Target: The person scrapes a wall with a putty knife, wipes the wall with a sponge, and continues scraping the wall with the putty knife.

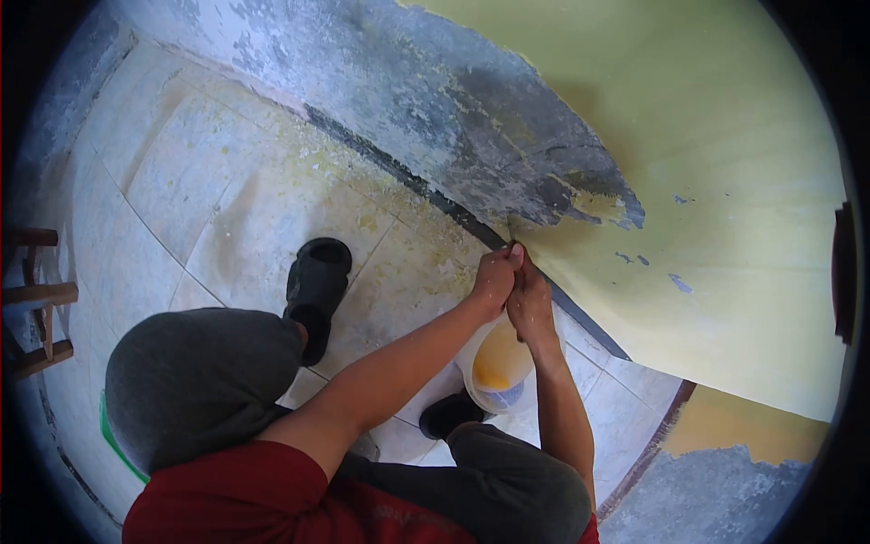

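Note:
Both of my hands meet at the foot of the wall, beside the dark baseboard [580, 313]. My left hand [497, 279] is closed, its fingers pressed together close to the wall. Touching it on the right, my right hand [530, 304] is closed too, around something mostly hidden, with a small dark end showing below the palm. Above the hands, yellow paint [725, 181] borders a bare, grey, peeled patch [507, 136] with ragged edges. Below them stands a whitish bucket [480, 385] with something orange-yellow inside.
Paint flakes lie over the floor tiles [227, 172] along the wall. My feet wear dark clogs [317, 286], one left of the bucket and one beside it. A wooden stool [41, 295] stands at the far left. Something green [113, 435] shows behind my knee.

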Demonstrator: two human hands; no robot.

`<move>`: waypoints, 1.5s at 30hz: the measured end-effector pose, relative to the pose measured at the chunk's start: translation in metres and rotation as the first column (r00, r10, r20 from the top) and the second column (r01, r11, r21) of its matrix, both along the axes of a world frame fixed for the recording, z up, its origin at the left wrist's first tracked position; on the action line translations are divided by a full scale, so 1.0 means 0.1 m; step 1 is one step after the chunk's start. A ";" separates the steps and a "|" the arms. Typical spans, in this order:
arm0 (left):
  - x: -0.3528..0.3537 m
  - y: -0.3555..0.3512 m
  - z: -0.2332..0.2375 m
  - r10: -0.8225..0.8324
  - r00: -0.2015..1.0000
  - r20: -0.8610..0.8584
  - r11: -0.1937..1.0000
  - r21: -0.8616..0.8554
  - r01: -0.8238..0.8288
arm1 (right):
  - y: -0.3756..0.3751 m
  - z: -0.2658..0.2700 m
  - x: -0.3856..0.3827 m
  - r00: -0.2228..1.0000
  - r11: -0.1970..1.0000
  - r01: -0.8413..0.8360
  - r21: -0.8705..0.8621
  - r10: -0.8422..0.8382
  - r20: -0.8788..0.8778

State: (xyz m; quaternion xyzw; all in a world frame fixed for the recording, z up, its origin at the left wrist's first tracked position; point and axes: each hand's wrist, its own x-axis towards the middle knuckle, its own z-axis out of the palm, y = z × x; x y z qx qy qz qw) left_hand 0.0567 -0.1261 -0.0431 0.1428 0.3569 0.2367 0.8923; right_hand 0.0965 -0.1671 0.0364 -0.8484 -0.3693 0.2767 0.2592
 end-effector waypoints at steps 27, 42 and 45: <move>-0.64 -0.82 -0.07 -0.199 0.681 -0.705 0.761 0.327 0.561 | -1.48 1.45 0.25 0.940 0.855 -0.202 -0.477 0.306 0.151; -0.17 -1.45 -0.32 -0.241 0.805 -0.542 0.794 0.367 0.485 | -1.93 1.74 -0.09 0.999 0.912 -0.052 -0.407 0.047 -0.021; -0.19 -1.31 -0.31 -0.383 0.810 -0.444 0.831 0.218 0.512 | -1.81 1.70 -0.08 0.998 0.898 -0.054 -0.437 0.066 0.013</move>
